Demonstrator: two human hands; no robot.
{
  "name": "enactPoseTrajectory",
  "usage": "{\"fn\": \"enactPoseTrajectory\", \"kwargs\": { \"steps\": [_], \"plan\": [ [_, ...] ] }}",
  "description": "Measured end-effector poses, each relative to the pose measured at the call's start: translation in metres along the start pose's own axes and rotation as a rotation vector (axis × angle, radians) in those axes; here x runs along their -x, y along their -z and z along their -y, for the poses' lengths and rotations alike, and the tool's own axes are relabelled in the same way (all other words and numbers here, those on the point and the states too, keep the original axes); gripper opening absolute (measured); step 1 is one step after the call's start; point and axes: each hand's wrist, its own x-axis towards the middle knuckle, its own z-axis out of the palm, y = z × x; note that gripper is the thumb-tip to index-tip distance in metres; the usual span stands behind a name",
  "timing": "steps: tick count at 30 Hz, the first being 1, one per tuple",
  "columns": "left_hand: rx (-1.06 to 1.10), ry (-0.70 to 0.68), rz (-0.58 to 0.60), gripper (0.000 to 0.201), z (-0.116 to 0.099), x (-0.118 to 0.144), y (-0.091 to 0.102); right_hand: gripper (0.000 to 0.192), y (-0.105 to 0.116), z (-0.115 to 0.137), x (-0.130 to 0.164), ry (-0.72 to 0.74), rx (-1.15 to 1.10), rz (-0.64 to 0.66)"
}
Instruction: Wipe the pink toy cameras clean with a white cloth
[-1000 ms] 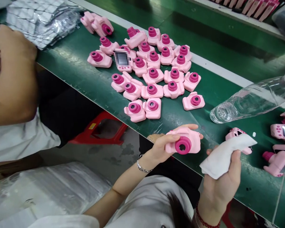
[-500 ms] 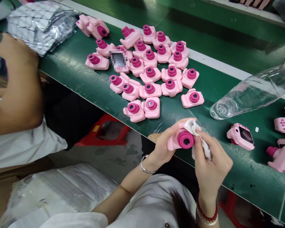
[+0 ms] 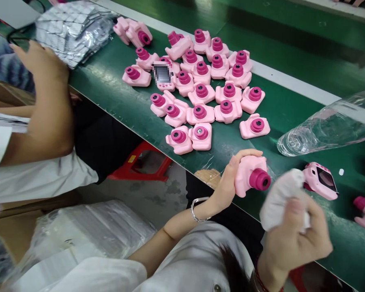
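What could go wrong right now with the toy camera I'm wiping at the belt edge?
The left hand holds the pink toy camera past the green belt's edge, so a slip could drop it to the floor. The water bottle lies on its side close by and might roll if the right hand, holding the white cloth, bumps it.

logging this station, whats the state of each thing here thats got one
left hand: closed around a toy camera
toy camera: held off the belt, lens pointing right
right hand: closed around a white cloth, clear of the camera
white cloth: bunched up, blurred
water bottle: lying on its side on the belt
camera pile: resting on the belt, most lenses up
green belt: loaded with cameras
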Motion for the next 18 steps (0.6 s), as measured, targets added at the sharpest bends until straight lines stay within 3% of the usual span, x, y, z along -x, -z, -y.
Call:
{"fn": "enactPoseTrajectory", "kwargs": {
  "steps": [2, 3, 6, 8, 11, 14, 16, 18],
  "plan": [
    [-0.018, -0.03, -0.03, 0.064, 0.003, 0.0, -0.002, 0.011, -0.011, 0.006, 0.001, 0.323, 0.105, 0.18],
    [-0.013, -0.034, -0.052, 0.062, 0.003, -0.001, -0.002, 0.015, -0.014, 0.007, 0.001, 0.418, 0.135, 0.255],
    [0.03, -0.04, -0.087, 0.061, -0.002, -0.005, -0.005, 0.014, -0.013, 0.003, 0.004, 0.405, 0.098, 0.347],
    [0.062, -0.026, -0.061, 0.064, -0.008, -0.006, -0.007, 0.008, -0.006, -0.004, 0.007, 0.294, 0.039, 0.304],
    [0.122, 0.041, -0.021, 0.066, -0.015, -0.006, -0.009, 0.008, 0.002, -0.017, 0.013, 0.114, -0.003, 0.056],
    [0.141, 0.095, -0.007, 0.066, -0.021, -0.004, -0.011, 0.009, 0.002, -0.02, 0.009, 0.145, -0.015, -0.17],
    [0.122, 0.107, 0.01, 0.066, -0.022, -0.002, -0.01, 0.01, 0.003, -0.015, -0.002, 0.279, 0.05, -0.149],
    [0.08, 0.09, 0.031, 0.067, -0.021, -0.001, -0.009, 0.01, 0.005, -0.007, -0.019, 0.442, 0.161, 0.026]
  ]
}}
